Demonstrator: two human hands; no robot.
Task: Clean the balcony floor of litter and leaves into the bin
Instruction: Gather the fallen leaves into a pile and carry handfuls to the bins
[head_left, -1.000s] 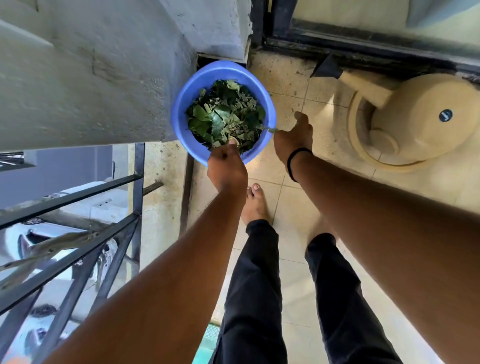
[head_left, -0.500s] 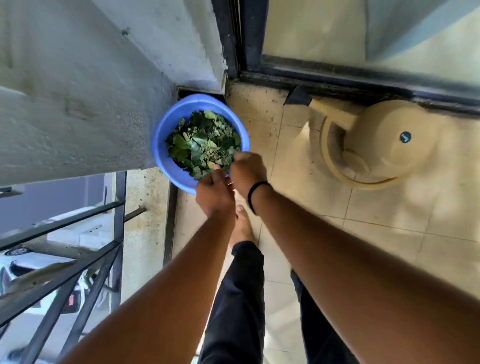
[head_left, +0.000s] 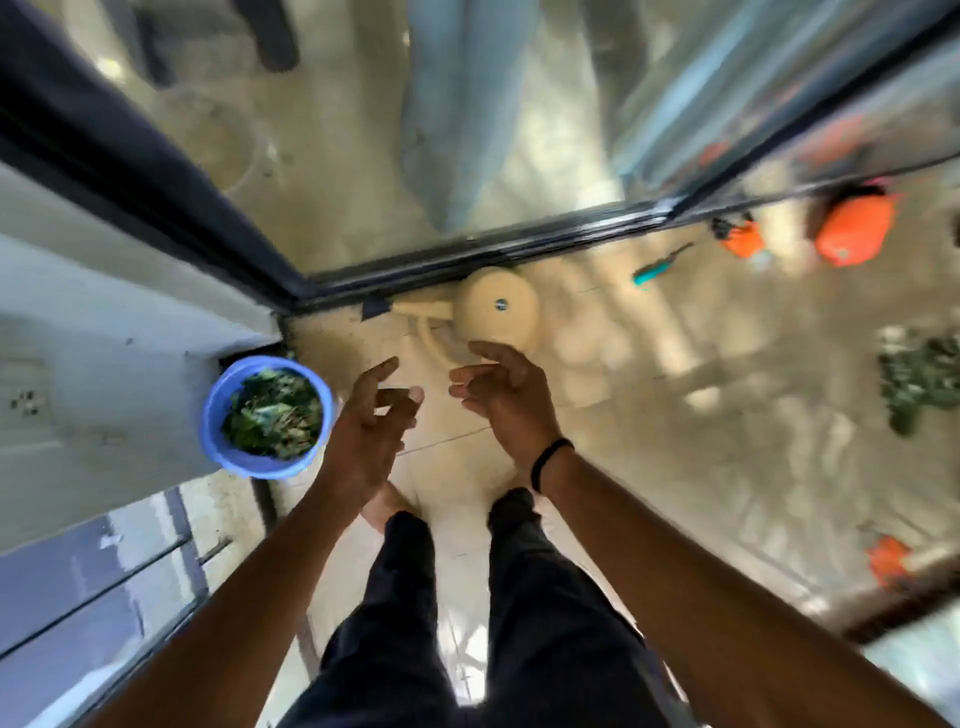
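With both hands empty, the left hand (head_left: 371, 415) loosely curled and the right hand (head_left: 506, 397) spread, the sensible move is to turn toward the leaf pile (head_left: 919, 379) lying well apart on the floor at far right, scoop it between both palms and carry it low. The blue bin (head_left: 215, 415), just beside the left hand against the wall, holds a heap of green leaves (head_left: 272, 415), seemingly near its rim, though blur hides detail.

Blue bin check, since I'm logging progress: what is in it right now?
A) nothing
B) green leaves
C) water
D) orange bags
B: the blue bin by the wall holds a heap of green leaves, while both hands hover empty beside it.
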